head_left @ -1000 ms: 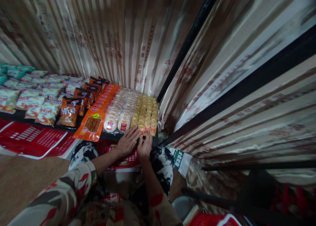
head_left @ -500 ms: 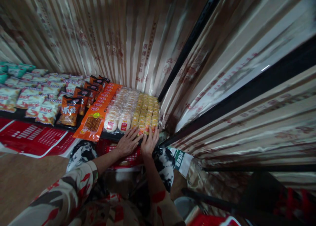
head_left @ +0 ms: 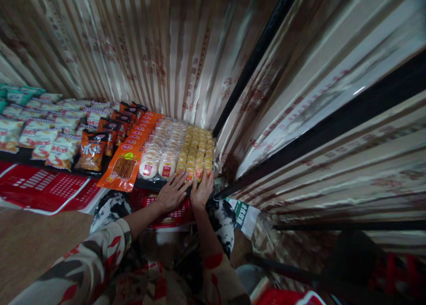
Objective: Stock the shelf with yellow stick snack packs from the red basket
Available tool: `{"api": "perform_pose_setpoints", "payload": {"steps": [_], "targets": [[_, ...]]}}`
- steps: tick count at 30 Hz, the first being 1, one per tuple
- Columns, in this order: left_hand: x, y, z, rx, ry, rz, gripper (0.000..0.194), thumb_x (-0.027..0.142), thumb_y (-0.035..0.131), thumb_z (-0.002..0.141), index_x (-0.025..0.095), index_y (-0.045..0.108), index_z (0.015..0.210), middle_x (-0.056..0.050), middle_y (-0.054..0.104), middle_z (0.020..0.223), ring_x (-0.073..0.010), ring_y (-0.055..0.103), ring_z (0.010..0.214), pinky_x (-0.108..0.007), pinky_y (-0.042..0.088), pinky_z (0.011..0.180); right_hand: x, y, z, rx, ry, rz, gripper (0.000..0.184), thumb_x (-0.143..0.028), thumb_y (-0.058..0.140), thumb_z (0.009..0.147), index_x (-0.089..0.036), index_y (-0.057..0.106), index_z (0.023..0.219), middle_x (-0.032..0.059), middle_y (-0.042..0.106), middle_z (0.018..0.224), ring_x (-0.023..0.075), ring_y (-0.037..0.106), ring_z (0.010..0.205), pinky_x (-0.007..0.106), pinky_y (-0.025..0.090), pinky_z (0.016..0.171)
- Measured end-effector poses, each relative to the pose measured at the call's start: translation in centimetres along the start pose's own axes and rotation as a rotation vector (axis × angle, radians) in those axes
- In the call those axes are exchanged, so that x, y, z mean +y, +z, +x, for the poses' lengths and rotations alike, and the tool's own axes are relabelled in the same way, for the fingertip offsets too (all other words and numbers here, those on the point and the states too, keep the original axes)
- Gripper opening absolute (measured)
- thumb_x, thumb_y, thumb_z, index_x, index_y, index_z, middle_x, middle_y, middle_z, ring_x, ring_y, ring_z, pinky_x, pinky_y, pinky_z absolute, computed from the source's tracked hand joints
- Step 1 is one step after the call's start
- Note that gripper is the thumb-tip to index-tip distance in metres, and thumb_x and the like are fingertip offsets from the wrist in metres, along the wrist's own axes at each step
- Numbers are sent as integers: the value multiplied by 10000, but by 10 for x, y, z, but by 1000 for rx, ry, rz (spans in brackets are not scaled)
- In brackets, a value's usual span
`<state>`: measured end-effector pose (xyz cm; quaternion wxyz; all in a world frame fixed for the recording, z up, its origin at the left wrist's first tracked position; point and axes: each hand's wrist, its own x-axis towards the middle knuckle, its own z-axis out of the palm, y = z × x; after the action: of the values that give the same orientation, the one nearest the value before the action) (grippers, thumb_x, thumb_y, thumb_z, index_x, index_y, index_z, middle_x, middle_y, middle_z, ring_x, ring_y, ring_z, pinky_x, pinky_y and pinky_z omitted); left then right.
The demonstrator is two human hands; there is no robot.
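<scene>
My left hand (head_left: pixel 172 192) lies with its fingers stretched out, fingertips touching the front end of the rows of small yellow packaged snacks (head_left: pixel 195 150). Beside it, my right hand (head_left: pixel 202 192) rests its spread fingers against the front of the same rows, nearer the right edge. Neither hand is wrapped round anything. To the left of the yellow rows are two rows of clear-wrapped round white cakes (head_left: pixel 167 168). Farther left, flat orange snack packets (head_left: pixel 124 167) overlap in a line. All of these sit on a black shelf (head_left: pixel 149 184).
Black-and-orange snack bags (head_left: pixel 91 150) and pale snack bags (head_left: pixel 63 151) fill the shelf leftward. A red printed cloth (head_left: pixel 43 185) hangs below, with a red basket (head_left: pixel 181 214) under my hands. A pleated curtain (head_left: pixel 186 52) and black poles (head_left: pixel 253 65) bound the back and right.
</scene>
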<state>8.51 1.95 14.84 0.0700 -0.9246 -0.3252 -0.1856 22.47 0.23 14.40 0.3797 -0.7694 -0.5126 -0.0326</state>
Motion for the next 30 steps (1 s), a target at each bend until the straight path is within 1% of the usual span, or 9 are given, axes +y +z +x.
{"api": "perform_pose_setpoints", "payload": {"steps": [3, 8, 12, 16, 22, 30], "targets": [[0, -1, 0, 1, -10, -1, 510, 356, 390, 917, 190, 350, 1398, -106, 261, 1500, -238, 154, 1405, -424, 152, 1135, 0, 0, 0, 13, -11, -11, 528, -389, 322, 908, -139, 382, 1369, 189, 261, 1467, 293, 249, 1332, 493, 311, 1010], [0, 0, 1, -13, -8, -2, 532, 370, 396, 914, 175, 332, 1405, -115, 243, 1505, -244, 138, 1408, -432, 147, 1137, 0, 4, 0, 35, -18, -34, 515, -378, 329, 904, -143, 397, 1357, 190, 283, 1453, 295, 265, 1320, 499, 322, 995], [1, -1, 1, -22, -18, -1, 529, 370, 409, 909, 170, 348, 1395, -124, 249, 1502, -250, 153, 1404, -439, 152, 1135, 0, 5, 0, 34, -14, -39, 510, -379, 333, 902, -151, 404, 1353, 184, 293, 1450, 290, 274, 1314, 495, 324, 995], [1, -3, 2, -31, -15, 6, 552, 381, 402, 911, 159, 316, 1409, -127, 239, 1505, -243, 165, 1402, -435, 142, 1141, -2, 5, 0, 35, 0, -44, 508, -374, 338, 898, -156, 410, 1351, 177, 292, 1454, 290, 284, 1304, 490, 330, 990], [1, -2, 2, -35, -18, 5, 554, 369, 417, 905, 161, 314, 1408, -128, 231, 1507, -242, 150, 1405, -426, 143, 1144, -5, 2, -1, 14, 13, -44, 513, -372, 338, 896, -152, 406, 1355, 175, 282, 1462, 288, 268, 1308, 481, 329, 988], [1, -2, 3, -41, -22, -1, 557, 375, 415, 904, 150, 320, 1405, -133, 228, 1507, -251, 133, 1407, -434, 164, 1139, -6, 3, -1, 20, 17, -48, 513, -373, 310, 902, -155, 403, 1357, 175, 288, 1458, 291, 272, 1306, 491, 330, 984]]}}
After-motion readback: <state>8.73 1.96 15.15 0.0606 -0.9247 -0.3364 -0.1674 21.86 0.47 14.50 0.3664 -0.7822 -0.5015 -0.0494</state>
